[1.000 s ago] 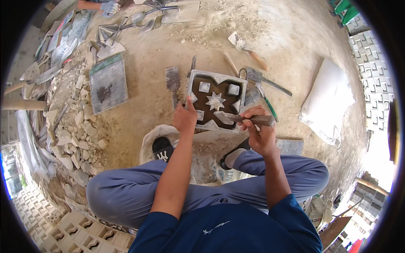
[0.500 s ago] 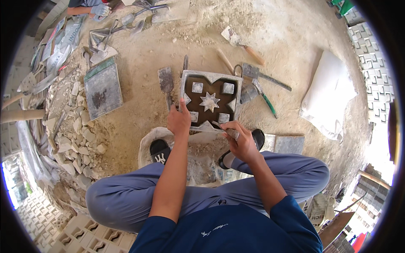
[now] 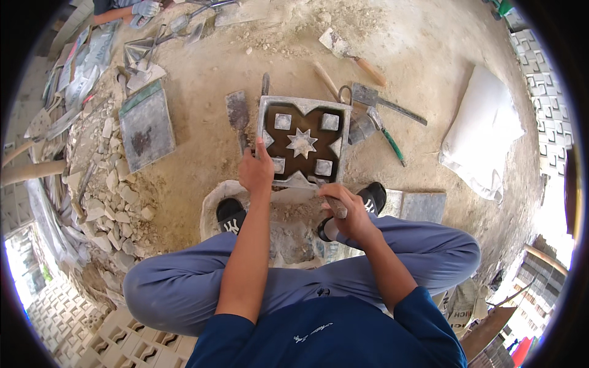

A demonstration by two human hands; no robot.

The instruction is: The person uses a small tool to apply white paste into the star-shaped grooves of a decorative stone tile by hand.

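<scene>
Mould [image 3: 302,140] between tools, hands [image 3: 256,173] at near edge.

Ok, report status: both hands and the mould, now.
Left hand flat on the near-left edge of the square tile mould. Right hand shut on a trowel handle at the near edge. Spare trowels lie beside it.

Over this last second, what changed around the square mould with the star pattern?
The right hand, gripping a trowel handle, drew back from the square metal star-pattern mould's right side to its near edge. The left hand stayed on the near-left corner; the mould and scattered tools stayed put.
</scene>
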